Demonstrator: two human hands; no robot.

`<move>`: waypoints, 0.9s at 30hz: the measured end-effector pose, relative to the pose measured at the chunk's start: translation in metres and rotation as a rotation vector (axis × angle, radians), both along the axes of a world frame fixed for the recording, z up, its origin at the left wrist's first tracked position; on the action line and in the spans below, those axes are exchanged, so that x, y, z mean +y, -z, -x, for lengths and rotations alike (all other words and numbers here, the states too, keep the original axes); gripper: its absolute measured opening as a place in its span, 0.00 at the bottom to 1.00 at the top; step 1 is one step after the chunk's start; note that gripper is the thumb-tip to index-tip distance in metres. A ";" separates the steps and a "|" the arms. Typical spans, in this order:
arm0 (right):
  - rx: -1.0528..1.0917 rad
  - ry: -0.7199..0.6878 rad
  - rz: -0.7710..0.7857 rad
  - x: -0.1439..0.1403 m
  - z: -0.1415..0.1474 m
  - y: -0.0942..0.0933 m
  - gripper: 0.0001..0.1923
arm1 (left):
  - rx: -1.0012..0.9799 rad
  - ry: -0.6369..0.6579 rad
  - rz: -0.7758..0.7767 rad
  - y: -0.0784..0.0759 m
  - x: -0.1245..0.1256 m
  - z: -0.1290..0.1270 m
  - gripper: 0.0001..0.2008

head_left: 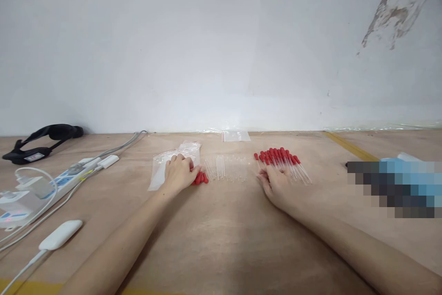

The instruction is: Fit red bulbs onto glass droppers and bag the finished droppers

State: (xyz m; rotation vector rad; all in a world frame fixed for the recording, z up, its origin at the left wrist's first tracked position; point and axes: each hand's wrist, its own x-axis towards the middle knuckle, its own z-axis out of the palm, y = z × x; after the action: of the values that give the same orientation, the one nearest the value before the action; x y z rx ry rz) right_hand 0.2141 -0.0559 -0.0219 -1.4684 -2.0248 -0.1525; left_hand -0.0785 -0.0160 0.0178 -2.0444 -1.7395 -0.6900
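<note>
My left hand (pixel 180 171) rests over a clear zip bag (pixel 157 173), fingers curled and closed at a small heap of red rubber bulbs (pixel 203 178); its fingertips seem to pinch one, partly hidden. To the right of the heap lies a row of clear glass dropper tubes (pixel 228 168) without bulbs. My right hand (pixel 276 185) is closed at the near left side of a row of red-bulbed glass droppers (pixel 281 153). Its thumb and fingers pinch at the lower end of the leftmost dropper (pixel 256 157), whose tip is hidden.
A power strip (pixel 65 180) with plugs and cables runs along the left, near a white charger-like device (pixel 61 234) and a black strap (pixel 44 141). Another bag (pixel 236 136) lies by the wall. Blue items (pixel 410 180), partly blurred, are at right.
</note>
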 end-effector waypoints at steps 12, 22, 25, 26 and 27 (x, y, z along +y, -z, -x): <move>0.085 -0.047 0.012 -0.004 -0.001 0.014 0.14 | -0.014 -0.043 0.024 -0.015 -0.004 0.000 0.14; 0.158 -0.048 0.060 -0.009 -0.004 0.003 0.11 | -0.294 0.627 0.291 0.029 -0.057 -0.074 0.05; 0.199 -0.121 0.043 -0.009 -0.004 0.005 0.10 | -0.353 0.653 0.339 0.040 -0.056 -0.079 0.10; 0.210 -0.162 0.034 -0.010 -0.003 0.006 0.09 | -0.367 0.658 0.348 0.041 -0.055 -0.079 0.09; 0.218 -0.202 0.025 -0.010 -0.002 0.006 0.09 | -0.380 0.663 0.354 0.041 -0.053 -0.079 0.08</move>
State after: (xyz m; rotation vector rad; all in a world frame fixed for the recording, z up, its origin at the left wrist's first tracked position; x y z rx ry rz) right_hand 0.2161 -0.0662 -0.0279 -1.2279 -1.9853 0.1125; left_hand 0.0001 -0.0686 -0.0227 -2.9465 -1.4117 -1.0792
